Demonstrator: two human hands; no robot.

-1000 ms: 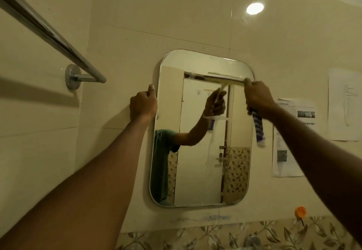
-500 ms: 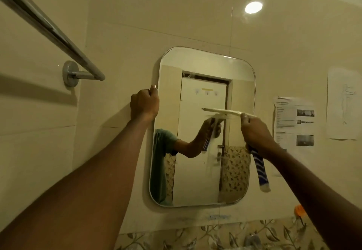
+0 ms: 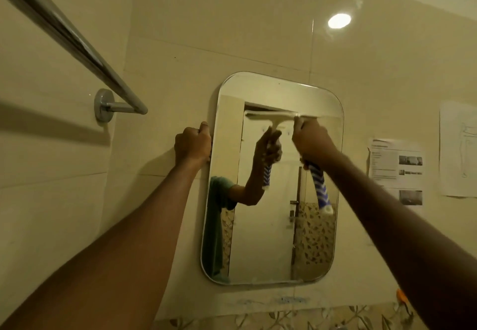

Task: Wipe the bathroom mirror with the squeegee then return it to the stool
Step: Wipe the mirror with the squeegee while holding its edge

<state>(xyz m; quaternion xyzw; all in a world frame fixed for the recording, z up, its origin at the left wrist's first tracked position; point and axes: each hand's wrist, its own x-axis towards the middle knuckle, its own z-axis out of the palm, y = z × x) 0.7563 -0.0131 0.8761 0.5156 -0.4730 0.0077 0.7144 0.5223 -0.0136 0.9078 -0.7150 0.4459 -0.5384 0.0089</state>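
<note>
Squeegee (image 3: 320, 187) – striped handle, gripped in right hand (image 3: 312, 141), left hand (image 3: 192, 145) clasping rounded glossy mirror (image 3: 271, 239) edge

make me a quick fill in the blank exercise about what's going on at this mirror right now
1. The right hand holds the squeegee by its blue-and-white striped ____.
2. The left hand grips the ____ edge of the mirror.
3. The squeegee's blade lies across the ____ part of the mirror.
4. The chrome towel bar is mounted to the ____ of the mirror.

Missing words: handle; left; upper; left
</note>
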